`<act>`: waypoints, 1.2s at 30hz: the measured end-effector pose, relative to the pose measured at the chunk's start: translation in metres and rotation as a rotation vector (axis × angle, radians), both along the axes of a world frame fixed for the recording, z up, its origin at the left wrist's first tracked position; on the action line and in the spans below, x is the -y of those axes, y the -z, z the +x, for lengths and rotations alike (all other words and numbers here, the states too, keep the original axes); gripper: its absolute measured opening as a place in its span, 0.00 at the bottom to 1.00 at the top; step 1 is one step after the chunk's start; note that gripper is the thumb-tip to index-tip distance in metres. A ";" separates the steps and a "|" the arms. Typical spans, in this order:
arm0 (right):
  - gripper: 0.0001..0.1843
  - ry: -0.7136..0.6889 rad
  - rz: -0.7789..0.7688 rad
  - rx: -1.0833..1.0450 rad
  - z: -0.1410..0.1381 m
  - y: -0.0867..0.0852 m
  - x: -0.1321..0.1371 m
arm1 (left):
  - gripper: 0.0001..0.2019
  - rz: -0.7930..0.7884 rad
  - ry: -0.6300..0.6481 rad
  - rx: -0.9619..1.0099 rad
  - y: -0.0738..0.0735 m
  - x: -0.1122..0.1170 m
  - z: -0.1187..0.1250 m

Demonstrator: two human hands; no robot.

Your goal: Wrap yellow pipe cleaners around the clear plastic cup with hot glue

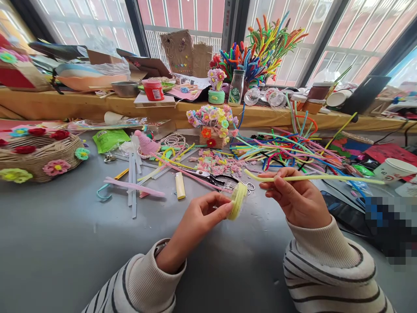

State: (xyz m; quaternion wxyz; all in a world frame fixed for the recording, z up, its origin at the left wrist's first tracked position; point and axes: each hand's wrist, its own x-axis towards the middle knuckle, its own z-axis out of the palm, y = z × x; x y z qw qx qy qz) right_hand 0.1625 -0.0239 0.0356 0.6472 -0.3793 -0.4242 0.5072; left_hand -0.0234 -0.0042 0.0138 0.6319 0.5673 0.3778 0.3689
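Between the thumb and fingers of my left hand [206,214] is a small clear cup wrapped with yellow pipe cleaner [239,201], tipped on its side above the grey table. My right hand [298,198] pinches a long pale yellow pipe cleaner [335,178], held roughly level, its short bent end pointing toward the cup. The pipe cleaner and the cup are apart. Just behind the cup lie black-handled scissors [217,178], partly covered by it. A cream lighter-like cylinder [180,186] stands left of the scissors.
Clear glue sticks [132,184] and a pink pipe cleaner [135,187] lie to the left, near a flower-trimmed basket [65,152]. Behind my hands are a pile of coloured pipe cleaners [276,148] and pastel scraps [218,161]. Paper cups [395,169] stand at right.
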 end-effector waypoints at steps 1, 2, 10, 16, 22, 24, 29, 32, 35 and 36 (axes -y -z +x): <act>0.07 -0.003 -0.004 0.005 0.000 0.000 0.000 | 0.09 0.006 -0.001 -0.005 0.000 0.000 0.000; 0.08 -0.002 -0.009 0.010 -0.001 0.000 0.000 | 0.09 0.013 -0.001 -0.011 0.000 0.000 0.000; 0.10 0.047 -0.026 0.026 -0.004 -0.001 0.003 | 0.09 0.035 0.023 -0.045 0.001 0.000 0.000; 0.08 0.008 0.000 0.050 -0.002 0.003 0.001 | 0.09 0.064 0.044 -0.077 0.000 0.002 0.000; 0.09 -0.065 0.020 0.044 -0.003 0.011 -0.005 | 0.09 0.112 0.088 -0.127 0.001 0.003 0.001; 0.10 -0.060 -0.002 0.054 -0.006 0.013 -0.005 | 0.09 0.117 0.099 -0.124 0.001 0.004 0.001; 0.12 -0.060 -0.070 0.054 -0.011 0.013 -0.004 | 0.09 0.122 0.110 -0.116 0.001 0.005 0.001; 0.12 -0.095 -0.083 0.052 -0.011 0.013 -0.005 | 0.09 0.124 0.115 -0.112 0.000 0.006 0.001; 0.12 -0.088 -0.088 0.046 -0.011 0.015 -0.006 | 0.09 0.128 0.111 -0.110 -0.001 0.006 0.001; 0.12 -0.091 -0.087 0.043 -0.011 0.015 -0.006 | 0.09 0.126 0.109 -0.107 -0.001 0.006 0.001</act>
